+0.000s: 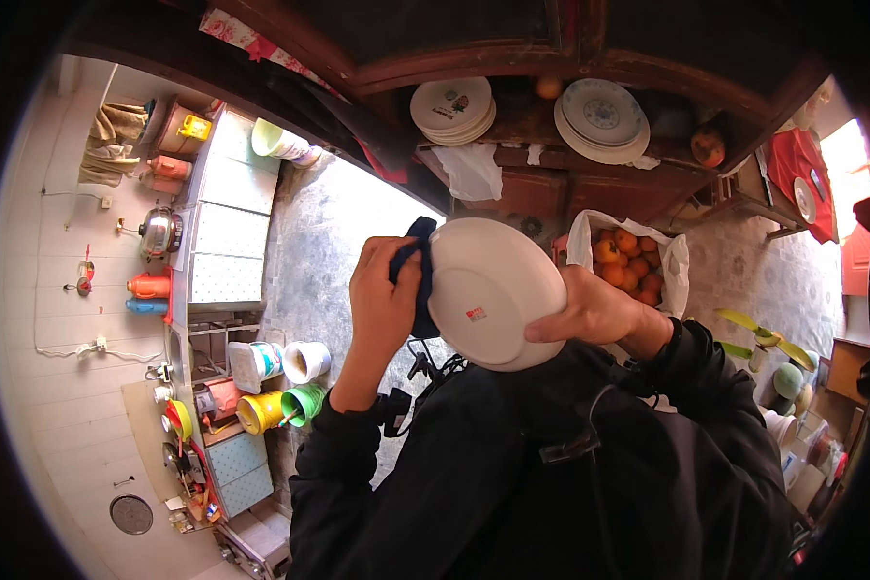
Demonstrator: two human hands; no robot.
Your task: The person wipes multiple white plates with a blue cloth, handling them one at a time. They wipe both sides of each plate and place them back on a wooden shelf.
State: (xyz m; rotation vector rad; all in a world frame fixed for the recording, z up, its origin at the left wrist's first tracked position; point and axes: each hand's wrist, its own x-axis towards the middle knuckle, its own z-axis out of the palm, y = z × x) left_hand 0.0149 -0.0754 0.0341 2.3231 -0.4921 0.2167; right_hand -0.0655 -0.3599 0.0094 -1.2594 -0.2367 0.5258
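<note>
A white ceramic plate (496, 290) is turned underside towards me, with a small red printed mark near its middle. My right hand (594, 308) grips its right rim, thumb across the underside. Against the opposite rim, my left hand (384, 290) presses a dark blue cloth (424, 283) bunched in its fingers. Ahead on the wooden cabinet shelf sits a stack of white plates (451, 109) with a strawberry print. To its right is another stack (602, 119), topped by a plate with a blue floral pattern.
An orange fruit (707, 148) and white plastic (471, 170) lie on the shelf. Below it stands a lined container of orange fruit (627, 264). At left are a tiled counter (228, 246), an electric kettle (161, 232) and several buckets (304, 402). A red-covered table (797, 181) stands right.
</note>
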